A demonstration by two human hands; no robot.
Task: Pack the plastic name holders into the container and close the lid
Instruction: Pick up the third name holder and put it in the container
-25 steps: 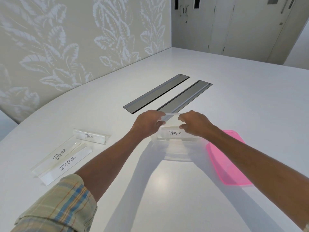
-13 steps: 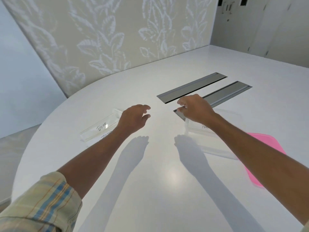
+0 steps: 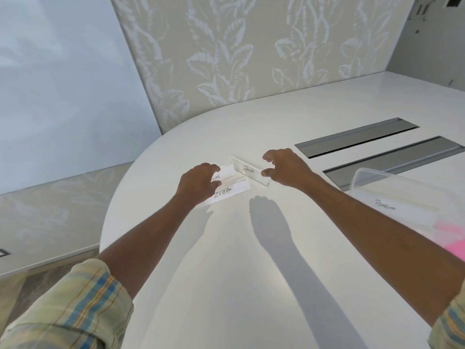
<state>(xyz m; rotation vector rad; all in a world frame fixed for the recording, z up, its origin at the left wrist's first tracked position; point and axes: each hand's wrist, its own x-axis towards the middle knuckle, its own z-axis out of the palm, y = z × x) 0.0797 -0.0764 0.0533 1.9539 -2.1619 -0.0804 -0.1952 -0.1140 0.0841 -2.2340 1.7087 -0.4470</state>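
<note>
Head view: the left hand (image 3: 201,182) curled over the BEAR holder (image 3: 222,175); an actual grip could not be told. The right hand (image 3: 284,167) gaped, holding nothing, at 3 o'clock of the PANDA holder (image 3: 247,171). The container (image 3: 362,182) sat at 4 o'clock of it.

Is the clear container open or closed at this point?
Open. The clear plastic container has no lid on its rim; the pink plastic lid lies on the white table beside it.
</note>
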